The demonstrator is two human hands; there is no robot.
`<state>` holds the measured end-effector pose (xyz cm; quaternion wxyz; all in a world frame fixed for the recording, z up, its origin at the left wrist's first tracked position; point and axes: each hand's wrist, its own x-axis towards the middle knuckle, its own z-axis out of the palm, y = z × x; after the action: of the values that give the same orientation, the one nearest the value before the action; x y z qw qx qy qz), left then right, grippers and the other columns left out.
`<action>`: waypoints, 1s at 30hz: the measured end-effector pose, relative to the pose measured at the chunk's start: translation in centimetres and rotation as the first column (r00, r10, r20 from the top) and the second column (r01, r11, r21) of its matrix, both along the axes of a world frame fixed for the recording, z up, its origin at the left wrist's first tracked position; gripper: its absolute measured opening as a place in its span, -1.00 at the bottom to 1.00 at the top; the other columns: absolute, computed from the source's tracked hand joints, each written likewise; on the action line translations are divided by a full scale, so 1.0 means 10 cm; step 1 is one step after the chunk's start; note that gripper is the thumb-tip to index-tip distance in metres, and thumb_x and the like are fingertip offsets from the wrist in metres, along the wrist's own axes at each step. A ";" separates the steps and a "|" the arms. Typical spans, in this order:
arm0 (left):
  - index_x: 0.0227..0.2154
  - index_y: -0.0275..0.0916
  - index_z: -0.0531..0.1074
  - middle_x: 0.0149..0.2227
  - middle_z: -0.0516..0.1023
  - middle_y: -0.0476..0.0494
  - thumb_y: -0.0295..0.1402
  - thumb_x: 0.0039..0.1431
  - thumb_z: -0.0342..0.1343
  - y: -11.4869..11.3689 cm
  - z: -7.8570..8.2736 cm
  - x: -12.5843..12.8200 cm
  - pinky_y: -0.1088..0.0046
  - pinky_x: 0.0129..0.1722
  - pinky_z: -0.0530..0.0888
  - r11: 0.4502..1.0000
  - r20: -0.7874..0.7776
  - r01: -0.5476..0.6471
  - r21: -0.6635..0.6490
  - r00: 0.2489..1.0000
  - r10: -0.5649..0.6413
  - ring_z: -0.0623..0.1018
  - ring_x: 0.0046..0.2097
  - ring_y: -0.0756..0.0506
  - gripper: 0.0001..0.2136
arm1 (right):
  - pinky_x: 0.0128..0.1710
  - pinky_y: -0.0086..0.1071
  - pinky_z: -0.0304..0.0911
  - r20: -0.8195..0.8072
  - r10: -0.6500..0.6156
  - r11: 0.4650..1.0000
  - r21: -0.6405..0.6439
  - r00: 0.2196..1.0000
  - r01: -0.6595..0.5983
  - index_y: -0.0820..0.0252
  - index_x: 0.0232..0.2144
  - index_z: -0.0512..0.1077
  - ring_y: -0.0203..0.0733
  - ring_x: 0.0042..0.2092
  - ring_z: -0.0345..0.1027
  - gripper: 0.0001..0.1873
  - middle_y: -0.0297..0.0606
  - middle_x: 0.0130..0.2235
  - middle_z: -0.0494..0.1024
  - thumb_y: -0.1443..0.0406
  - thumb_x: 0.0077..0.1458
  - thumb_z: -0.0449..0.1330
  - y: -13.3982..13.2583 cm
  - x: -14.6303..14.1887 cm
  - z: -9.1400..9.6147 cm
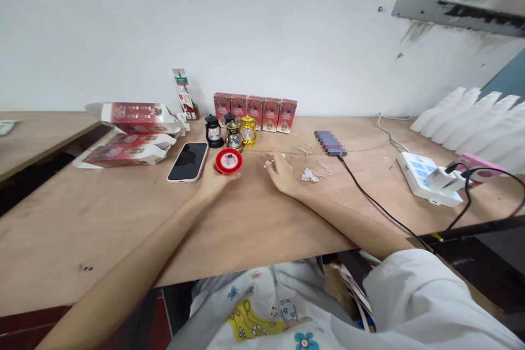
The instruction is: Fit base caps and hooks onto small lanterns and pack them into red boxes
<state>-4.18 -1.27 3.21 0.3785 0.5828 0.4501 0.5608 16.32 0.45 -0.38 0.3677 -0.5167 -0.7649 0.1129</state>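
Note:
My left hand (pixel 214 181) is closed on a small round red lantern part (pixel 228 161), held just above the wooden table (pixel 123 219). My right hand (pixel 283 172) reaches flat over the table, fingers spread, its fingertips touching tiny white pieces (pixel 269 163). Just beyond lie thin wire handles (pixel 302 151) and a small white part (pixel 309 176). Behind the red part stand a black mini lantern (pixel 213 131), a dark one (pixel 233 136) and a gold one (pixel 248 131).
A black phone in a pink case (pixel 188 161) lies left of the red part. Several small red boxes (pixel 254 112) line the wall; open red cartons (pixel 135 134) lie at left. A power bank (pixel 330 143) with a black cable and a white power strip (pixel 426 178) sit at right.

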 end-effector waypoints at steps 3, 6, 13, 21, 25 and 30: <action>-0.25 -0.27 0.44 -0.14 0.52 -0.16 -0.40 -0.35 0.33 -0.02 0.01 -0.01 0.17 0.09 0.32 0.992 -0.161 0.045 0.116 0.987 -0.026 0.47 -0.02 -0.24 -0.54 | 0.10 -0.15 0.17 -0.068 0.005 0.994 0.109 0.998 0.003 0.20 -0.10 0.36 -0.09 0.06 0.27 -0.68 -0.12 -0.03 0.43 0.38 0.06 0.02 -0.11 0.19 0.03; -0.25 -0.25 0.43 -0.15 0.50 -0.16 -0.36 -0.22 0.27 -0.04 0.01 -0.01 0.21 0.06 0.34 0.971 -0.293 0.089 0.221 0.956 -0.021 0.47 -0.03 -0.23 -0.63 | 0.00 -0.16 0.23 0.016 0.058 0.996 0.062 0.998 -0.059 0.18 -0.30 0.44 -0.07 -0.08 0.33 -0.80 -0.20 -0.20 0.49 0.42 -0.04 0.11 -0.23 0.36 0.04; -0.23 -0.24 0.37 -0.19 0.48 -0.13 -0.33 -0.14 0.23 -0.04 -0.03 -0.01 0.27 -0.07 0.43 0.935 -0.402 0.079 0.347 0.913 0.072 0.49 -0.11 -0.17 -0.66 | -0.09 -0.16 0.21 0.212 0.173 0.982 0.034 0.962 -0.184 0.13 -0.25 0.51 -0.08 -0.13 0.27 -0.77 -0.19 -0.21 0.46 0.37 -0.04 0.25 -0.31 0.47 0.01; -0.13 -0.24 0.30 -0.14 0.47 -0.16 -0.29 -0.07 0.24 -0.06 -0.11 0.03 0.27 -0.07 0.45 0.899 -0.452 0.026 0.437 0.871 0.194 0.50 -0.09 -0.15 -0.59 | -0.19 -0.23 0.15 0.437 0.131 0.947 0.211 0.890 -0.243 0.21 -0.34 0.50 -0.11 -0.21 0.23 -0.77 -0.15 -0.31 0.50 0.25 0.22 0.07 -0.33 0.38 0.01; -0.16 -0.23 0.28 -0.15 0.45 -0.17 -0.31 -0.05 0.22 -0.11 -0.10 0.05 0.26 -0.10 0.46 0.867 -0.489 0.075 0.492 0.848 0.204 0.49 -0.10 -0.16 -0.62 | -0.24 -0.25 0.16 0.401 0.081 0.918 0.328 0.913 -0.225 0.23 -0.40 0.45 -0.14 -0.28 0.25 -0.71 -0.15 -0.36 0.50 0.25 0.26 0.00 -0.35 0.31 0.00; -0.12 -0.23 0.25 -0.14 0.44 -0.20 -0.34 -0.06 0.19 -0.16 -0.07 0.05 0.19 -0.07 0.43 0.842 -0.569 0.190 0.505 0.807 0.159 0.46 -0.07 -0.20 -0.60 | -0.30 -0.34 0.23 -0.095 0.147 0.893 0.442 0.984 -0.091 0.17 -0.36 0.40 -0.24 -0.34 0.32 -0.79 -0.26 -0.40 0.48 0.27 0.25 0.01 -0.53 0.12 0.12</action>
<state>-3.69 -2.91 2.55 0.0449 0.8137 0.3637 0.4512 17.51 -4.82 0.81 0.5138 -0.3655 -0.7761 -0.0061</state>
